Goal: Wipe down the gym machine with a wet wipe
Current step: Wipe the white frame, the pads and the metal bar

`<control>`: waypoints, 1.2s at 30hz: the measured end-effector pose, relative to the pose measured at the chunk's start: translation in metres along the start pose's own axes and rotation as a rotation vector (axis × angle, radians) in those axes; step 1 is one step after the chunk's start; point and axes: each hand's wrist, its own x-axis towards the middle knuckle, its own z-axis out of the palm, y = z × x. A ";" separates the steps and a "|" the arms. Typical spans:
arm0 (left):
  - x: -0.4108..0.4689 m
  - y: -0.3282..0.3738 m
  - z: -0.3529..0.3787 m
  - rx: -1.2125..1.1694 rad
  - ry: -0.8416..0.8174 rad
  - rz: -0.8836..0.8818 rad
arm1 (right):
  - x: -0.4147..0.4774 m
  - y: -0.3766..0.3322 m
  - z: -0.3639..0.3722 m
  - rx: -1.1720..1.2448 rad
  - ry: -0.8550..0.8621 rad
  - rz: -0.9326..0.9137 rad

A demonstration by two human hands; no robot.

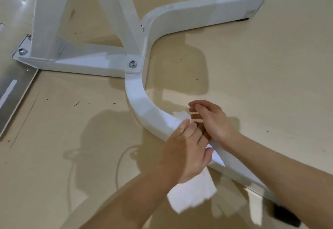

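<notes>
A person's left hand point(187, 149) clamps a white wet wipe point(192, 192) over the base rail of a gym machine point(142, 99). Its fingers curl across the rail's top, and the loose end of the sheet hangs below the palm toward the beige floor point(72, 120). A crumpled corner of the same wipe pokes out past the fingertips. The right hand point(212, 120) hovers just beside it above the rail, fingers loosely bent and gripping nothing that shows; blur leaves it unclear whether they touch the wipe. Two hands and one wipe are in view. The machine's frame is glossy white painted metal of boxy section, and its rail bends in one broad curve open to the right, both ends running off that way. One straight crossbar point(81, 63) runs left from the middle of the curve, and two slanted uprights point(48, 12) rise from it. Two silver bolts point(132, 64) show, one at each end of the crossbar. Two black feet point(286, 216) sit under the rail's ends, the far one mostly hidden. One grey metal plate point(12, 91) lies flat on the floor at the far left.
</notes>
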 end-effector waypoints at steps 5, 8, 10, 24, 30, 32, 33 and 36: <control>0.006 -0.008 -0.026 -0.598 -0.197 0.044 | -0.022 -0.023 -0.090 -0.806 -0.575 0.028; 0.002 0.002 -0.031 -1.116 -0.201 -0.283 | -0.040 -0.050 -0.121 -1.057 -0.611 0.092; -0.003 0.014 -0.033 -1.303 -0.109 -0.398 | -0.055 -0.045 -0.115 -1.107 -0.605 0.028; -0.062 0.024 -0.147 -0.162 -0.342 -0.274 | -0.056 0.066 -0.023 -1.256 0.004 -0.426; -0.064 0.017 -0.173 0.373 -0.685 -0.033 | -0.093 0.088 -0.111 -1.366 0.041 -0.293; -0.067 0.009 -0.177 0.487 -0.837 0.004 | -0.080 0.080 -0.095 -1.334 -0.002 -0.319; -0.068 0.005 -0.179 0.546 -0.913 0.040 | -0.070 0.076 -0.078 -1.281 -0.024 -0.358; -0.058 -0.008 -0.177 0.681 -1.002 0.120 | -0.039 0.060 -0.014 -1.150 -0.044 -0.447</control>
